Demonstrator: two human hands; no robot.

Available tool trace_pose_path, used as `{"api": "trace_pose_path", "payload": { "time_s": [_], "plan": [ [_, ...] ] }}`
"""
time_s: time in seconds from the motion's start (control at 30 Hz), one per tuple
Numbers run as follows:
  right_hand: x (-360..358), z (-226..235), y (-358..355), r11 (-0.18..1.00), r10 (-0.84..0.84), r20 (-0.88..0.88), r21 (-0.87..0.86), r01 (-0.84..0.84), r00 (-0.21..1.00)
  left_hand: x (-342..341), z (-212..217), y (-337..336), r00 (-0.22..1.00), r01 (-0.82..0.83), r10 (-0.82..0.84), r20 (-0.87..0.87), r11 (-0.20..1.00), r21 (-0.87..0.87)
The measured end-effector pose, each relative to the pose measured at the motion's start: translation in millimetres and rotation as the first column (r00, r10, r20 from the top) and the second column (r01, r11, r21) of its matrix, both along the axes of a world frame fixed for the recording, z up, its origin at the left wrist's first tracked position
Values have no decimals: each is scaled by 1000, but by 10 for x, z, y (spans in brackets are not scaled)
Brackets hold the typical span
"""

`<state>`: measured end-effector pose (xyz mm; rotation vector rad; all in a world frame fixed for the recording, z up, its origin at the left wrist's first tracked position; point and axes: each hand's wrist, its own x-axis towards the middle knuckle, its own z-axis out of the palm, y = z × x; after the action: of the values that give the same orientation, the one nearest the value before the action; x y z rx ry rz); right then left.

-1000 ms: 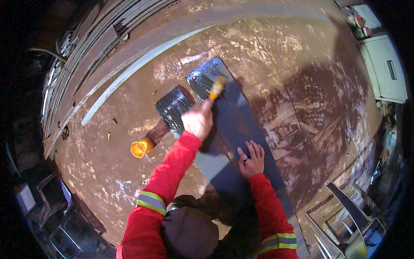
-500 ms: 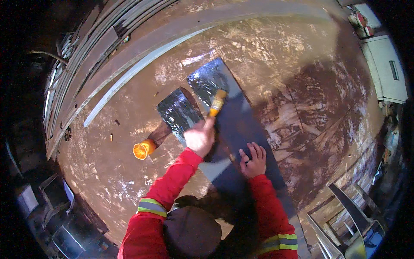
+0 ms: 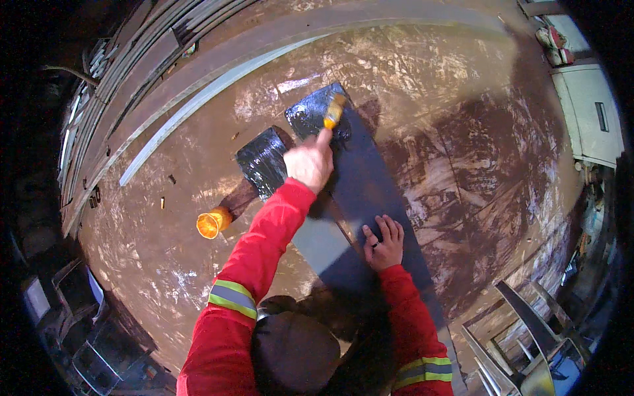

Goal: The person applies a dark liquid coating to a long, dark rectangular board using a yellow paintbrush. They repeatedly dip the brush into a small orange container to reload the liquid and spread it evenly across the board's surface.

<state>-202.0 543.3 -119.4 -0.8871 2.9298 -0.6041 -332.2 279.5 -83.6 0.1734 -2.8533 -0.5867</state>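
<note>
My left hand (image 3: 308, 164) grips a paintbrush (image 3: 332, 117) with a yellow handle. The bristles touch the far end of a long grey metal plate (image 3: 370, 178), where a wet black coat gleams. Beside it on the left lies a second flat plate (image 3: 320, 241), its far part also covered in glossy black and partly hidden by my left arm. My right hand (image 3: 384, 244) rests on the long plate with its fingers spread, a dark ring on one of them. Left of the plates, an orange cup (image 3: 213, 223) stands near my left forearm.
Long metal bars (image 3: 132, 86) are stacked at the far left, with a pale strip (image 3: 198, 109) alongside. A white cabinet (image 3: 586, 109) stands at the far right. A metal frame (image 3: 528, 330) occupies the lower right, and dark chairs (image 3: 79, 297) the lower left.
My left hand has pushed the brush farther away along the long plate, toward its far end. My right hand stays on the plate, nearly unmoved.
</note>
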Motion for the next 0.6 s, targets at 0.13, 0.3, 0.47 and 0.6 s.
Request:
{"api": "trace_pose_path", "payload": {
  "time_s": [0.13, 0.3, 0.47, 0.6],
  "plan": [
    [-5, 35, -1, 1000, -13, 0, -5, 13, 1000, 222, 126, 98, 997, 77, -77, 10, 997, -7],
    [-21, 47, 7, 1000, -13, 4, -10, 13, 1000, -86, 94, 33, 996, 91, -91, 27, 996, -15],
    [-24, 112, -54, 999, -24, -3, -29, 24, 1000, -163, 130, -109, 998, 23, -20, 55, 999, -42],
    [-13, 17, 12, 1000, -12, -11, -24, 12, 1000, -8, 158, -25, 987, 139, -134, 94, 989, -56]
  ]
}}
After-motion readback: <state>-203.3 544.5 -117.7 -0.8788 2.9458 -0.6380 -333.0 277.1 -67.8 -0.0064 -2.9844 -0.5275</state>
